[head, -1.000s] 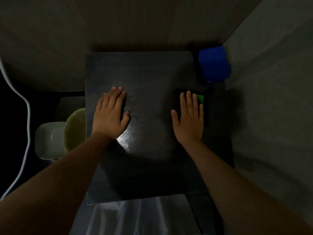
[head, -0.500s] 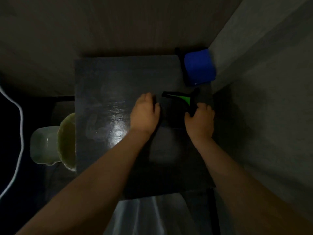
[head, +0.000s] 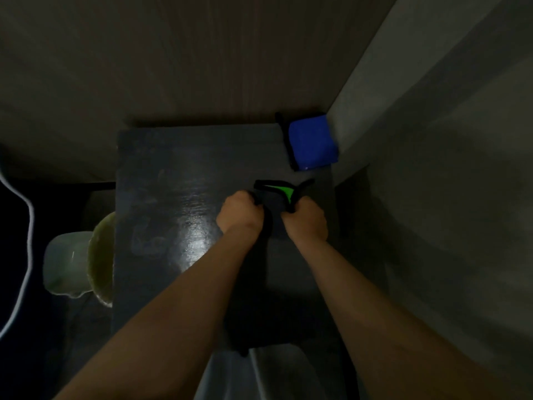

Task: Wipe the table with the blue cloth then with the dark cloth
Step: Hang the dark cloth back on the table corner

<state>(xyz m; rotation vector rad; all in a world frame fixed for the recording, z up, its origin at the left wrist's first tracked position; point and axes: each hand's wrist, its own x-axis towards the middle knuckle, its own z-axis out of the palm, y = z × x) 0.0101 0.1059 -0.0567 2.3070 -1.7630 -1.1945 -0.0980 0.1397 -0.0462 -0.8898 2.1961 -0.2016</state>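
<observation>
The dark table [head: 161, 180] fills the middle of the dim view. A folded blue cloth [head: 311, 145] lies at its far right corner against the wall. The dark cloth [head: 277, 194], black with a green patch, is on the right half of the table. My left hand [head: 240, 215] is closed on the cloth's left edge and my right hand [head: 307, 220] is closed on its right edge. The cloth hangs or bunches between the fists; its lower part is hard to make out in the dark.
A wall [head: 432, 140] runs along the table's right side and a wood-grain panel [head: 202, 67] behind it. Left of the table stand a pale green bowl [head: 102, 255] and a whitish container [head: 66, 261]. A white cable [head: 27, 226] hangs at far left.
Both hands were flat on the table a second ago. The left hand moved right to the dark cloth, and both hands closed on its edges and drew it up.
</observation>
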